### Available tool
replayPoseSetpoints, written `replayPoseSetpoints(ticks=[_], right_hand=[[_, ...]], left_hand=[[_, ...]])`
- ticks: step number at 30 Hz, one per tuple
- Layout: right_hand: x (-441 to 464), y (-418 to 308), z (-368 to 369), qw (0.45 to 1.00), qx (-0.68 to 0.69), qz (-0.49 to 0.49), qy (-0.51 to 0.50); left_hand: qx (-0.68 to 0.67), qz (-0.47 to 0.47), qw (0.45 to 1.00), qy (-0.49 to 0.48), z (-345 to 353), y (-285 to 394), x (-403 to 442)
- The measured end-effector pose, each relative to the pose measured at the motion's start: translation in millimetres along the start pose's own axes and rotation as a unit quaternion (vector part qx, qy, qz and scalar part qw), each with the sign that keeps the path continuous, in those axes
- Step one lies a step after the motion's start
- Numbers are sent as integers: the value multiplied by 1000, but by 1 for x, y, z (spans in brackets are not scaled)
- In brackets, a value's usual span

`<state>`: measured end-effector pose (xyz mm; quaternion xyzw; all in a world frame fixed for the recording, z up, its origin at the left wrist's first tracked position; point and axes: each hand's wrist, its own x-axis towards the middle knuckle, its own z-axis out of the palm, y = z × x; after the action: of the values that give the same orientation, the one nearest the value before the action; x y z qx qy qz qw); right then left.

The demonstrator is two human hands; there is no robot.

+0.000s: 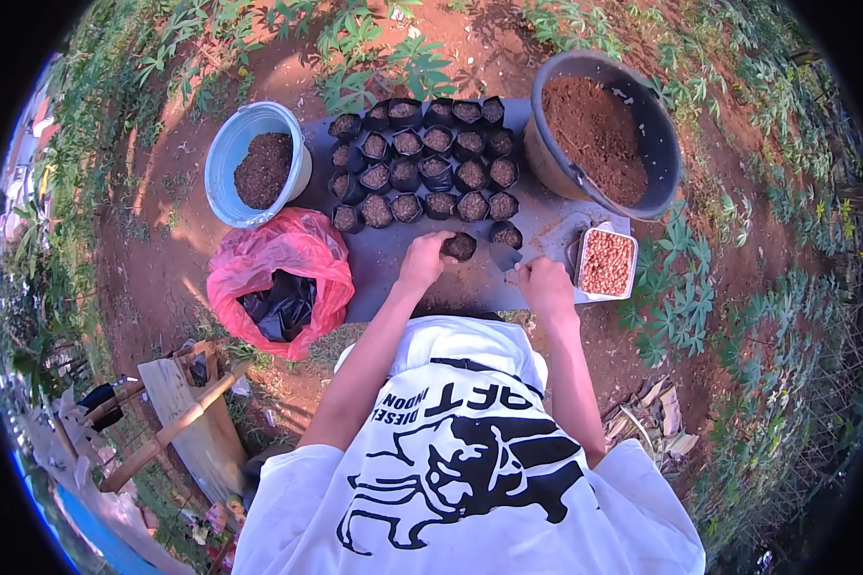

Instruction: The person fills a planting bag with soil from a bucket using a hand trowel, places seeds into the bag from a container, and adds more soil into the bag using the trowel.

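My left hand (427, 261) grips the side of a small black nursery bag (460, 247) filled with dark soil, near the front of the table. My right hand (548, 287) is closed round the handle of a small trowel, whose grey blade (504, 256) points left towards that bag. Just behind the blade stands another filled nursery bag (505, 234). Further back, several soil-filled black nursery bags (437, 141) stand close together in rows. To the right of my right hand is a square white tub (632, 251) of reddish-brown seeds (606, 263).
A blue bucket (217, 163) of dark soil stands at the back left, with a pink plastic bag (225, 273) holding black plastic in front of it. A large dark bucket (558, 171) of brown soil is at the back right. Loose soil dusts the table (379, 278).
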<state>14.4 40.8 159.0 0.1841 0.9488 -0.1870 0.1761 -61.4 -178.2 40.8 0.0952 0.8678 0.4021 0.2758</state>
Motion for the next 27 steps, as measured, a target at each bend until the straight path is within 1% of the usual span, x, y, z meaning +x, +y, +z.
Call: replayPoseSetpoints(ticks=[2, 5, 8, 11, 14, 17, 20, 23, 26, 27], right_hand=[[-5, 7, 2, 1000, 16, 13, 8], [-6, 20, 16, 1000, 17, 21, -1], [-11, 20, 17, 999, 32, 33, -28], [-17, 23, 18, 998, 52, 28, -24], [-20, 25, 18, 997, 62, 44, -30], [-20, 32, 20, 995, 72, 52, -40], [-16, 41, 25, 996, 42, 51, -55], [-17, 44, 19, 996, 46, 46, -58], [-13, 54, 22, 996, 30, 45, -76], [-12, 56, 22, 996, 31, 39, -78]], left_hand=[[35, 84, 994, 53, -2, 9, -8], [111, 70, 990, 45, 5, 23, -3], [163, 49, 985, -4, 17, 18, 9], [166, 87, 982, 17, 27, 1, 12], [196, 100, 971, 95, 18, 31, -5], [209, 48, 975, 57, 25, 33, 1], [203, 89, 974, 54, 41, 8, 13], [237, 144, 960, 46, 36, 8, 8], [156, 114, 965, 179, 31, 40, -9], [164, 76, 969, 166, 31, 47, -10]])
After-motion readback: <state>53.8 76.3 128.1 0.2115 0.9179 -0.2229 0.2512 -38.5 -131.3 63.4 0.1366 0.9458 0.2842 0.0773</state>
